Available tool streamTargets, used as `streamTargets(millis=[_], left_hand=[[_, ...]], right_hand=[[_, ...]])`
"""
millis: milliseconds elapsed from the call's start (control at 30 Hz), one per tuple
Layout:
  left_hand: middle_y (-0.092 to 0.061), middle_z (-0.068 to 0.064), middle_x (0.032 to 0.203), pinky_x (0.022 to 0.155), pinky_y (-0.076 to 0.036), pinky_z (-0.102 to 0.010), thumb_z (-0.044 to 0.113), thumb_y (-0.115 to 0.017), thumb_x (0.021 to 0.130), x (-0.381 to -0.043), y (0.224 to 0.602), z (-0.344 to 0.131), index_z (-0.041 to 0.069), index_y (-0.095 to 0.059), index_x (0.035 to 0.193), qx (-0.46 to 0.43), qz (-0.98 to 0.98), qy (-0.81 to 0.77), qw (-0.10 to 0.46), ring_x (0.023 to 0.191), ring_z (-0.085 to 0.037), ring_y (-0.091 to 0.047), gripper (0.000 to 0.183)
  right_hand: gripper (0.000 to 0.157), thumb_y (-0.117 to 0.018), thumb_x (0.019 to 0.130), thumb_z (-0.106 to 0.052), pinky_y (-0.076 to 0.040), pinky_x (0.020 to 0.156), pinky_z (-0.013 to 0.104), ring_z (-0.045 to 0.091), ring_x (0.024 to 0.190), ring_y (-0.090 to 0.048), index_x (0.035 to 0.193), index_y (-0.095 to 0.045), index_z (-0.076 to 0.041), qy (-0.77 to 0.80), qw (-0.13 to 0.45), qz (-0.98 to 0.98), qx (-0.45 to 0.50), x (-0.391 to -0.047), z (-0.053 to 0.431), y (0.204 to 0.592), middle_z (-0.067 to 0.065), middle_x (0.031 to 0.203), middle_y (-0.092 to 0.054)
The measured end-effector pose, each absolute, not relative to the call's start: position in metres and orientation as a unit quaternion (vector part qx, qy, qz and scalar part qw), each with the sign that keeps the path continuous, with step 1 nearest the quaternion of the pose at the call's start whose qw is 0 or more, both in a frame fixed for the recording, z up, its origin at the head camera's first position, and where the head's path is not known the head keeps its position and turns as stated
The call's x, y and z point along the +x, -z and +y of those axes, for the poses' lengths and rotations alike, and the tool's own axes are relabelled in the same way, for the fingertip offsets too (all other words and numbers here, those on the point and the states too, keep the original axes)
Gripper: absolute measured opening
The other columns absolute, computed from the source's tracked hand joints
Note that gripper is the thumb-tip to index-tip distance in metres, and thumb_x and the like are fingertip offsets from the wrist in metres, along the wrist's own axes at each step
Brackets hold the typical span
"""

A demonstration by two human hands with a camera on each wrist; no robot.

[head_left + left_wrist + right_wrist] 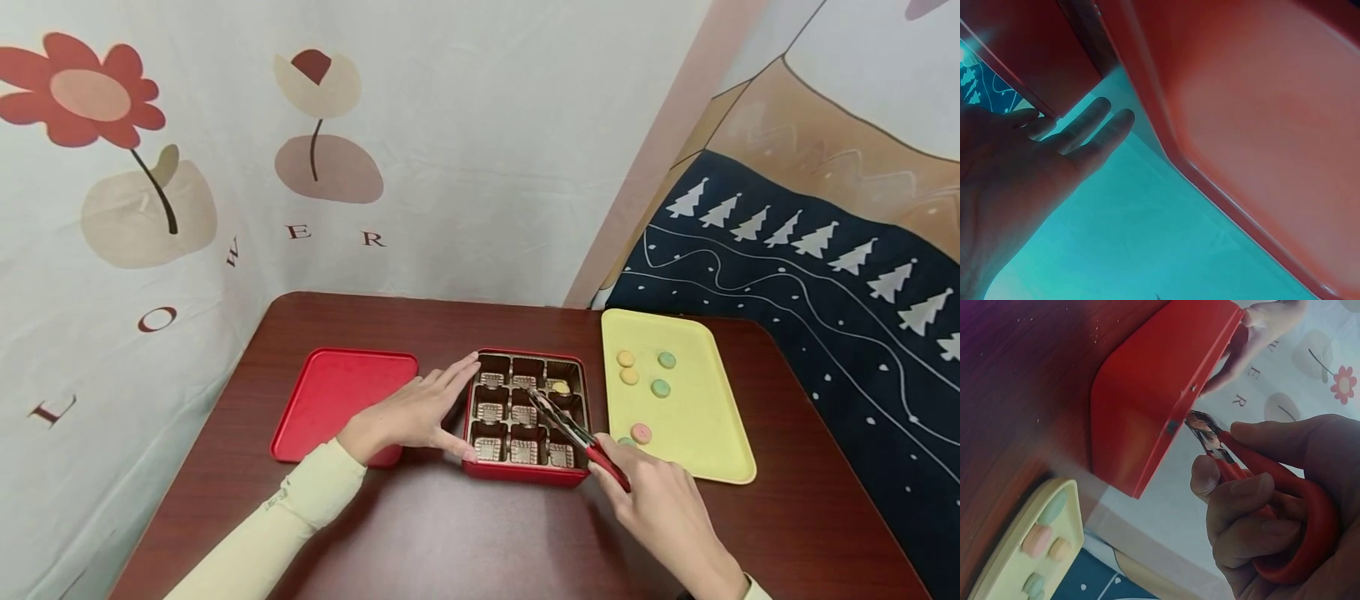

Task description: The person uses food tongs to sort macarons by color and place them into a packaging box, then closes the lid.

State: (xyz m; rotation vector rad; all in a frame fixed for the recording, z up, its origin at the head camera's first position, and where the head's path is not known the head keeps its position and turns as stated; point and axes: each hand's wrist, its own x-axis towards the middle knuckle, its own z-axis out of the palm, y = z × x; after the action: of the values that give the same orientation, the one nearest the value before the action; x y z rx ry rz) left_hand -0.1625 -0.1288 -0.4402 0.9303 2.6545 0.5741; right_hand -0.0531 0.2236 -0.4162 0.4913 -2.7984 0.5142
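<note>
A red box [525,473] with a brown divided insert [523,414] stands mid-table. One yellow macaron [560,387] lies in its back right compartment. My left hand [420,410] rests along the box's left side, fingers extended, thumb near the front left corner. In my right hand [663,504] I grip metal tongs with red handles [609,464]. Their tips reach over the insert, near the divider between the back middle and centre compartments. In the right wrist view, my fingers wrap round the tongs [1235,464]; the box wall hides part of the tips.
A yellow tray [697,425] at the right carries yellow macarons [627,367], green macarons [663,373] and a pink macaron [641,432]. Another green one is partly behind my right hand. A red lid [337,400] lies left of the box, under my left forearm's reach.
</note>
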Motion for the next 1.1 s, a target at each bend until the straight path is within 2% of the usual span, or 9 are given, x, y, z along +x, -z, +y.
streamTargets(millis=[433,800,1100], left_hand=[[-0.005,-0.005,0.183,0.117,-0.040,-0.065,0.070,-0.088,0.082,-0.163,0.441,-0.129,0.005,-0.013,0.175,0.324,0.917,-0.191,0.131,0.148,-0.041,-0.044,0.136],[-0.004,-0.005,0.183,0.117,-0.038,-0.066,0.070,-0.087,0.082,-0.164,0.441,-0.128,0.005,-0.013,0.175,0.327,0.916,-0.191,0.135,0.149,-0.042,-0.043,0.136],[-0.005,-0.005,0.183,0.118,-0.036,-0.069,0.072,-0.087,0.081,-0.164,0.441,-0.128,0.005,-0.014,0.175,0.323,0.916,-0.194,0.136,0.149,-0.044,-0.043,0.136]], right_hand=[[0.040,-0.094,0.087,-0.015,-0.038,0.047,0.028,0.006,0.053,-0.045,0.125,-0.082,-0.013,-0.172,0.130,-0.959,0.185,-0.054,0.215,0.423,-0.005,0.081,-0.071],[0.045,-0.095,0.087,-0.020,-0.042,0.047,0.031,0.009,0.053,-0.050,0.129,-0.081,-0.012,-0.161,0.150,-0.954,0.206,-0.052,0.213,0.428,0.002,0.094,-0.079],[0.047,-0.095,0.087,-0.024,-0.042,0.048,0.031,0.009,0.053,-0.046,0.129,-0.078,-0.010,-0.149,0.140,-0.961,0.189,-0.053,0.217,0.430,-0.001,0.085,-0.071]])
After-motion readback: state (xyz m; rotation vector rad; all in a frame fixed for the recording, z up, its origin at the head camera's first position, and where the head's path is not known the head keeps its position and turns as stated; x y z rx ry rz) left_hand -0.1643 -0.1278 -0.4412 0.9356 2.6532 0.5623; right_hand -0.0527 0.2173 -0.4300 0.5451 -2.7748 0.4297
